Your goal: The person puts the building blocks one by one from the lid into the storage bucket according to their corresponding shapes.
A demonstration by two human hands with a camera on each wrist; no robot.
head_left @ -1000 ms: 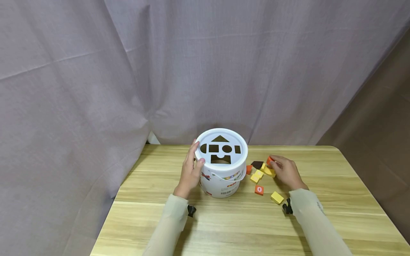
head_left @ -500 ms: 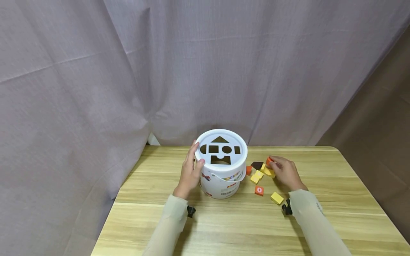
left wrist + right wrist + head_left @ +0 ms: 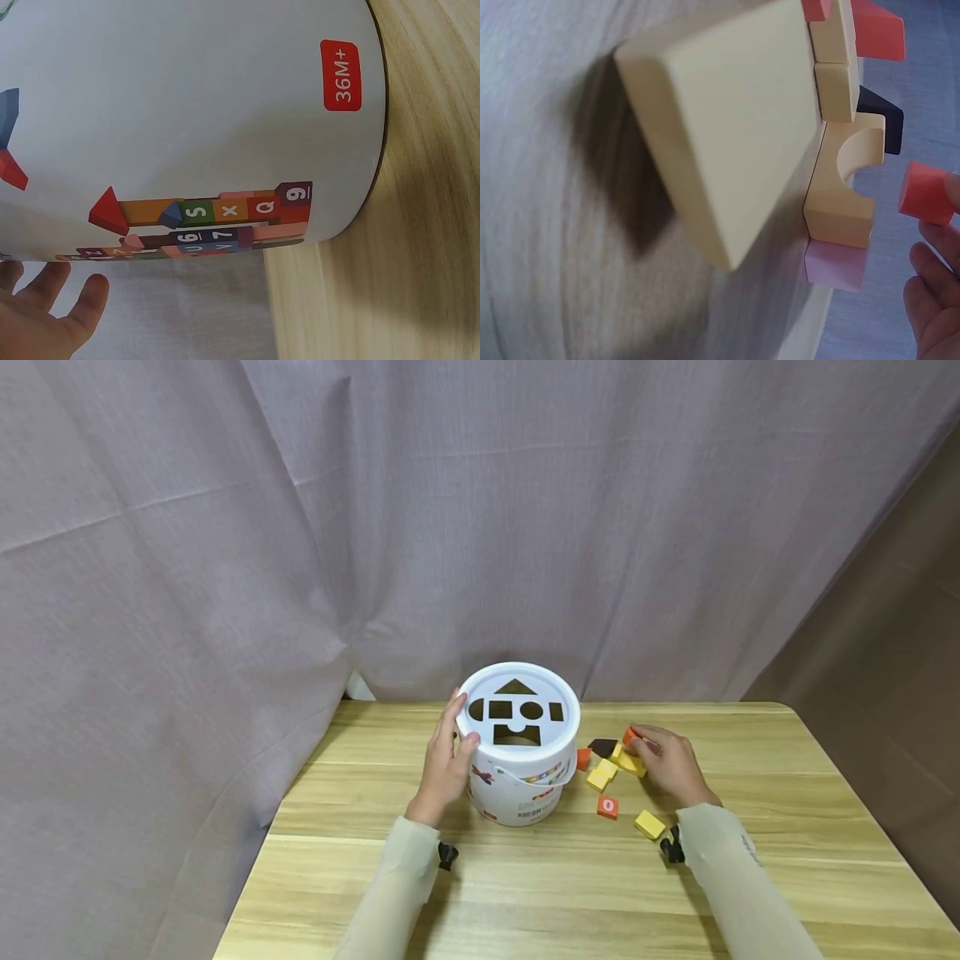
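A white bucket [image 3: 525, 785] with a shape-cutout lid [image 3: 555, 731] stands on the wooden table [image 3: 525, 877]. My left hand [image 3: 459, 720] rests flat against the bucket's left wall, thumb at the lid's rim. In the left wrist view its fingers [image 3: 52, 307] lie beside the printed wall [image 3: 187, 112]. My right hand [image 3: 637, 743] pinches an orange block [image 3: 630, 736] at the far edge of a cluster of blocks right of the bucket. The right wrist view shows that block [image 3: 926, 193] at my fingertips [image 3: 930, 300], above a yellow arch block [image 3: 847, 187].
Loose blocks lie right of the bucket: a dark brown one [image 3: 602, 746], a yellow one [image 3: 600, 773], an orange one marked 0 [image 3: 607, 807], another yellow one [image 3: 648, 824]. A pink block [image 3: 836, 266] sits by the arch. A grey curtain [image 3: 375, 527] hangs behind the table.
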